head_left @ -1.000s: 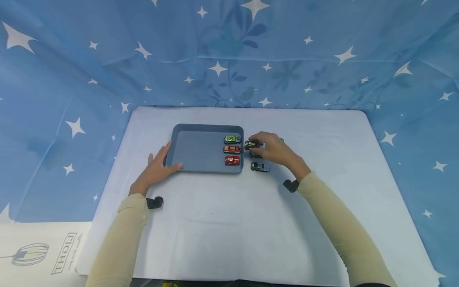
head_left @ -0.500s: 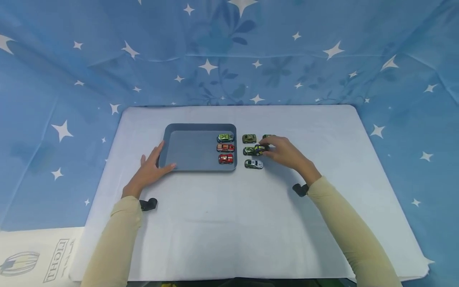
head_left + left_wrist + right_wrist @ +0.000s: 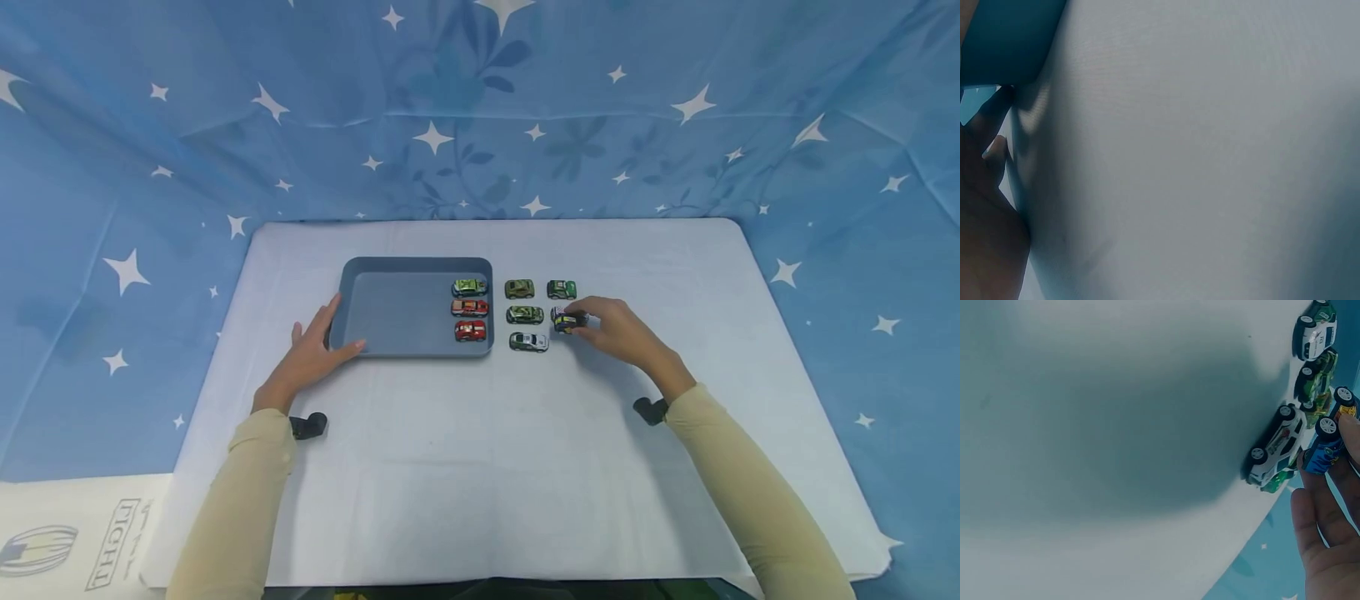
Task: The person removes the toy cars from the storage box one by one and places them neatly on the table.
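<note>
Item 1: small blue-and-yellow toy car, black tyres w/ white hubs. Loc.: in R hand, R of tray, just beside pale car. Grip: thumb & fingers together, clamped on item 1. Touching desk or not: can't tell.

Items 2–6, on desk, R of tray's R edge, in 2 cols.:
– white toy car w/ dark windows, partly hidden by item 1 in head view
– green-and-white toy car, far end of outer col.
– olive-green toy car, far end of inner col.
– green camo-pattern toy car, mid
– silver-white toy car, near end

Items 7–9, in tray, one col. along R edge, far to near: lime-green toy car; orange-red toy car; bright red toy car.

Tray: blue-grey, shallow, rectangular, rounded corners. L hand at its L edge & near-L corner; grip apart, fingers spread.

Status (judged): 5 cars set down outside, 1 in hand w/ release not yet done, 3 in tray. Outer col. one short of inner if item 1 excl.

Room: white cloth-covered desk has widest free area toward near edge; more btwn R hand & R edge; narrower strip btwn tray & far edge. Tray floor bare from car col. to L edge.
</note>
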### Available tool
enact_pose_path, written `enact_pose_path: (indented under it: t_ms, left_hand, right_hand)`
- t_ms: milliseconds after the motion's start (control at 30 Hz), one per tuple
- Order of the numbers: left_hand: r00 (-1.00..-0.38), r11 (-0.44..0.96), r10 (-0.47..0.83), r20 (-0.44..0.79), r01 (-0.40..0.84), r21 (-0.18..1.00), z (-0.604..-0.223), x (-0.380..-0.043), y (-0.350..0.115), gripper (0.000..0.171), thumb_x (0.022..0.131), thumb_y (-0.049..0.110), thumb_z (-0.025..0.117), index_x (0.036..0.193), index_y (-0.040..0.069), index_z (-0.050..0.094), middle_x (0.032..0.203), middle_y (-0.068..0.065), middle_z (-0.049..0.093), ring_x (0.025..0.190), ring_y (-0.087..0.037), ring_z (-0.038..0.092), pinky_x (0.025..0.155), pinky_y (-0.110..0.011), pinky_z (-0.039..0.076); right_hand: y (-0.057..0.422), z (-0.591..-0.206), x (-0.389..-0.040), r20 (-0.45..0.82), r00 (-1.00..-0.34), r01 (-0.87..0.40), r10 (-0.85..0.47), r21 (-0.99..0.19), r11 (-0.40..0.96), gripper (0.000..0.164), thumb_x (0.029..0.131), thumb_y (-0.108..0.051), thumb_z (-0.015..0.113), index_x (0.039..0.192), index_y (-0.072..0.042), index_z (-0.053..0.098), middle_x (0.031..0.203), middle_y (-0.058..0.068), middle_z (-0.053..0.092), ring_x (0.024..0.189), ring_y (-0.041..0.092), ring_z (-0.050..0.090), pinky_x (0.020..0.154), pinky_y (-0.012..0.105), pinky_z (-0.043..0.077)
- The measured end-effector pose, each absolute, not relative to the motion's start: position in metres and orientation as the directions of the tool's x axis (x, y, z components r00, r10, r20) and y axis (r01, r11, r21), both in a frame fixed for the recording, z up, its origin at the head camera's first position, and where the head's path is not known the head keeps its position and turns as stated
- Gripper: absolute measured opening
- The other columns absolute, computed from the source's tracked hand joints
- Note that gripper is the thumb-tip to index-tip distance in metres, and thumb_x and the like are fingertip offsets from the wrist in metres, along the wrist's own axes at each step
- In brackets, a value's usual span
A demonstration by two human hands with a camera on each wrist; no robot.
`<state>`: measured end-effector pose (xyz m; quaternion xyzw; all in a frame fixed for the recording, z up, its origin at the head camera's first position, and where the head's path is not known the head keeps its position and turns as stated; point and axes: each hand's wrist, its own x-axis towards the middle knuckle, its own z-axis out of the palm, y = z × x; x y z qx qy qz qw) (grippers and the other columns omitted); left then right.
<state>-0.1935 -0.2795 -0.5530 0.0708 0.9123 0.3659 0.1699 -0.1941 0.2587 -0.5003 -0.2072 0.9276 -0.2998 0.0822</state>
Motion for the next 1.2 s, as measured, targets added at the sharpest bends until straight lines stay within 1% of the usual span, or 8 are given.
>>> enact_pose_path:
  t_ms: [67,333,433,667,767,1000,1200]
  left_hand:
    - [-0.933,0.724,0.254,-0.255,0.009,0.690,-0.552,-0.193,-0.279,0.108,0.101,0.058,0.068,0.174,0.028,-0.006,0.179,-0.018,-0.001,0.163,-0.042,-0.004,0.123,-0.060,-0.021]
    - [-0.935,0.715,0.238,-0.262,-0.014,0.699,-0.552,-0.191,-0.279,0.108,0.101,0.059,0.068,0.174,0.030,-0.005,0.179,-0.017,-0.002,0.163,-0.042,-0.007,0.123,-0.063,-0.020]
    - [-0.935,0.716,0.239,-0.262,-0.013,0.698,-0.551,-0.191,-0.279,0.108,0.101,0.059,0.068,0.174,0.029,-0.006,0.179,-0.017,-0.003,0.162,-0.042,-0.008,0.122,-0.063,-0.020]
    - [-0.935,0.712,0.237,-0.263,-0.017,0.702,-0.552,-0.193,-0.280,0.107,0.101,0.060,0.068,0.174,0.032,-0.005,0.179,-0.015,-0.003,0.162,-0.041,-0.010,0.123,-0.063,-0.020]
    - [-0.934,0.716,0.238,-0.265,-0.015,0.698,-0.553,-0.194,-0.280,0.107,0.101,0.060,0.068,0.174,0.031,-0.005,0.179,-0.015,-0.003,0.163,-0.040,-0.010,0.123,-0.063,-0.020]
    - [-0.933,0.718,0.248,-0.259,-0.002,0.696,-0.555,-0.195,-0.281,0.107,0.101,0.059,0.068,0.174,0.029,-0.006,0.179,-0.014,-0.003,0.163,-0.038,-0.007,0.123,-0.060,-0.021]
    - [-0.935,0.722,0.240,-0.262,-0.008,0.691,-0.555,-0.195,-0.281,0.107,0.101,0.059,0.068,0.174,0.031,-0.005,0.179,-0.013,-0.002,0.163,-0.037,-0.008,0.124,-0.060,-0.020]
  right_hand:
    - [0.260,-0.502,-0.192,-0.033,-0.905,-0.324,-0.425,-0.597,0.734,0.037,0.096,0.001,0.078,0.132,0.006,0.071,0.131,0.024,0.071,0.127,0.043,0.064,0.111,0.060,0.048]
    - [0.263,-0.509,-0.187,-0.074,-0.909,-0.284,-0.410,-0.608,0.741,0.039,0.095,0.002,0.078,0.134,0.003,0.071,0.132,0.022,0.071,0.130,0.043,0.063,0.112,0.061,0.047]
    - [0.263,-0.513,-0.186,-0.086,-0.907,-0.279,-0.412,-0.611,0.741,0.040,0.095,0.002,0.078,0.134,0.003,0.071,0.134,0.023,0.070,0.130,0.044,0.062,0.112,0.061,0.047]
    - [0.263,-0.521,-0.183,-0.096,-0.906,-0.277,-0.412,-0.600,0.750,0.040,0.095,0.001,0.079,0.134,0.004,0.070,0.138,0.025,0.067,0.132,0.044,0.061,0.113,0.059,0.046]
    - [0.263,-0.523,-0.182,-0.099,-0.906,-0.277,-0.411,-0.595,0.755,0.040,0.095,0.002,0.079,0.134,0.004,0.070,0.140,0.025,0.066,0.133,0.044,0.060,0.114,0.059,0.045]
    - [0.262,-0.527,-0.180,-0.089,-0.913,-0.277,-0.399,-0.583,0.764,0.039,0.095,0.002,0.079,0.132,0.005,0.070,0.137,0.025,0.068,0.132,0.046,0.060,0.114,0.061,0.044]
    - [0.263,-0.529,-0.179,-0.077,-0.908,-0.302,-0.412,-0.563,0.769,0.038,0.096,0.000,0.079,0.133,0.005,0.070,0.135,0.026,0.068,0.131,0.046,0.060,0.114,0.061,0.044]
